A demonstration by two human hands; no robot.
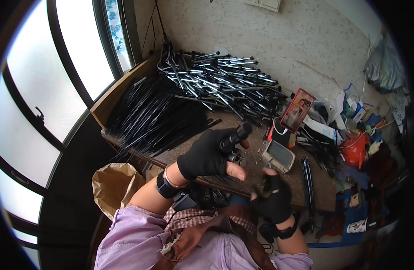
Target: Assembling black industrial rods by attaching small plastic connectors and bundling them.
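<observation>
My left hand point(207, 155), in a black fingerless glove, is closed around a black rod-like piece point(234, 137) with a rounded, knob-like end. Another dark part with a shiny round end point(235, 157) shows beside my thumb; most of its length is hidden. My right hand point(275, 198), gloved the same way, hovers at the bench's front edge. Its fingers are bent and blurred, and whether they hold anything cannot be made out. Beyond my left hand lies a heap of thin black rods point(157, 117). Behind it spreads a pile of silvery rods with black ends point(225, 81).
A red-framed phone point(297, 110) leans upright near a grey rectangular tray-like box point(279, 155). Two dark tubes point(308, 186) lie at the right of the brown bench point(321, 189). A paper bag point(112, 184) stands left, below the bench edge; a red plastic item point(354, 148) sits among clutter.
</observation>
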